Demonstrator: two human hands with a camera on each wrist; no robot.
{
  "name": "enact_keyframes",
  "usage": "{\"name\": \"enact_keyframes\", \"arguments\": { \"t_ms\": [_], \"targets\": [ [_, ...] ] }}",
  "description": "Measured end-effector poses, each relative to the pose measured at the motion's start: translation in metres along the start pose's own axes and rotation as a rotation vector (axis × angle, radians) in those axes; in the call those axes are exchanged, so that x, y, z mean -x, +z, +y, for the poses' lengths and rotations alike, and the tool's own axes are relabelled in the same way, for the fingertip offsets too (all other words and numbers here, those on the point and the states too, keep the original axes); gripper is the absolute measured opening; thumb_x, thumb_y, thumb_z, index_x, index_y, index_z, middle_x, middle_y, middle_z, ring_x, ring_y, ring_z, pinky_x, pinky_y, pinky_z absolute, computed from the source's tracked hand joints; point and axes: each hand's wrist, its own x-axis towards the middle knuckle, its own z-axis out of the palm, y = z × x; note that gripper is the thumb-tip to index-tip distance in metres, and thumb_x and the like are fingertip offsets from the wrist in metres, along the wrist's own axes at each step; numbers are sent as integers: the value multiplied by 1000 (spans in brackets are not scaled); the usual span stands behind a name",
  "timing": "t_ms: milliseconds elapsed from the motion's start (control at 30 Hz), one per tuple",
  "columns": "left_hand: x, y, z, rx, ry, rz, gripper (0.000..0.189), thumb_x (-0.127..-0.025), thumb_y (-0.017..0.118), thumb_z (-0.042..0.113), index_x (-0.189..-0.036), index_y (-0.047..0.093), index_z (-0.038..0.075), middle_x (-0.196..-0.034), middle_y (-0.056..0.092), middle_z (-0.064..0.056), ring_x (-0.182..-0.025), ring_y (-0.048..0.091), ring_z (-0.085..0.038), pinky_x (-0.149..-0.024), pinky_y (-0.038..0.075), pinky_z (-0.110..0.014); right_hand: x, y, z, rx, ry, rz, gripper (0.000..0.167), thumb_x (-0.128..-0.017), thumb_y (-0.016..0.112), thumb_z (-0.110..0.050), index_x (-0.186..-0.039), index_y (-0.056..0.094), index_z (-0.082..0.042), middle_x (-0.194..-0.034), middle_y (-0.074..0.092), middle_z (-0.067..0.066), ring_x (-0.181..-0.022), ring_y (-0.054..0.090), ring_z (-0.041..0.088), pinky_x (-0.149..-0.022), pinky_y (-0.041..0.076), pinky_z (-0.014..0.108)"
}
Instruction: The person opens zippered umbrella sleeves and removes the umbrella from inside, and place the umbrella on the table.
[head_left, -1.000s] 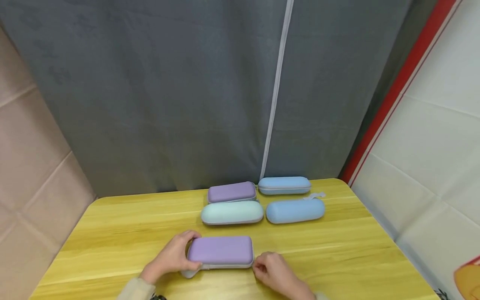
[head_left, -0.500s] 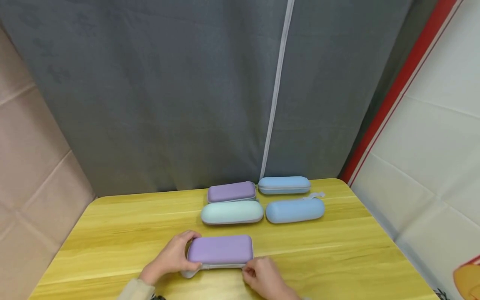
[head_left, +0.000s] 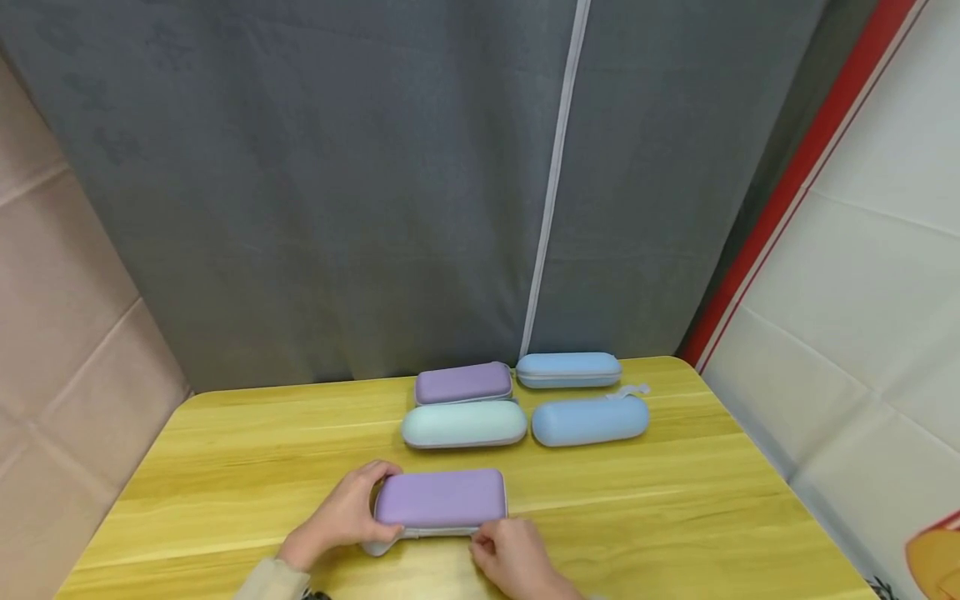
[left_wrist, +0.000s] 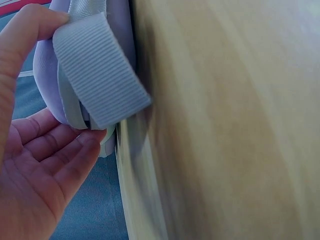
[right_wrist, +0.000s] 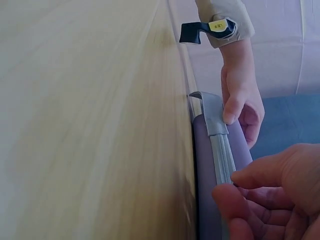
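A purple zippered hard case [head_left: 441,497] lies at the front of the table. My left hand [head_left: 348,510] grips its left end, thumb on the near side and fingers round the far side. A ribbed grey strap [left_wrist: 100,70] sticks out at that end, beneath the left thumb. Along the near side runs a grey zipper [right_wrist: 223,155]. At the right part of that zipper, my right hand [head_left: 517,557] pinches with thumb and index finger. In the right wrist view the fingertips cover most of the small zipper pull they hold.
Behind stand a mint case [head_left: 465,424], another purple case [head_left: 463,384] and two blue ones, a rear blue case [head_left: 568,370] and a front blue case [head_left: 590,421] with a strap. A grey curtain [head_left: 337,208] hangs at the table's [head_left: 675,517] back edge.
My right hand has slid left along the case's near side, from its right corner inward. The left hand keeps its grip in place, and the other cases have not moved.
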Motion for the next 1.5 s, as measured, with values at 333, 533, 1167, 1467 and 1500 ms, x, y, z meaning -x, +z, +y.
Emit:
{"name": "enact_keyframes", "arguments": {
  "t_ms": [333, 533, 1167, 1467, 1500],
  "targets": [
    [0, 1, -2, 9, 8, 8, 58, -59, 85, 33, -105, 59, 9, -99, 58, 9, -87, 55, -7, -78, 50, -31, -8, 12, -11, 42, -24, 24, 10, -68, 76, -11, -63, 70, -17, -55, 56, -16, -52, 40, -10, -48, 29, 6],
    [0, 2, -3, 11, 25, 32, 57, -58, 86, 30, -105, 60, 10, -98, 58, 10, -86, 54, -5, -76, 50, -29, -15, 18, -19, 21, -35, -21, 11, -69, 76, -10, -63, 69, -15, -55, 55, -14, -51, 39, -10, -48, 29, 6],
    [0, 2, -3, 33, -14, 12, 59, -59, 85, 29, -109, 59, 11, -102, 58, 9, -89, 55, -6, -78, 50, -32, -34, 38, -43, 117, -59, -52, 23, -69, 73, -12, -52, 60, -20, -48, 51, -14, -44, 44, -2, -44, 33, 14],
    [1, 0, -4, 50, 28, 2, 59, -63, 84, 29, -110, 58, 6, -103, 58, 5, -90, 56, -9, -78, 51, -33, -43, 13, -23, -103, -152, -18, 8, -72, 76, -11, -69, 69, -13, -57, 58, -11, -50, 41, -10, -49, 34, 4],
    [2, -1, -4, 53, 35, 0, 60, -63, 84, 29, -111, 58, 6, -104, 58, 4, -91, 56, -9, -79, 51, -34, -45, 8, -16, -88, -177, 40, 8, -72, 77, -12, -74, 70, -12, -62, 60, -10, -54, 45, -8, -51, 37, 6]
  ]
}}
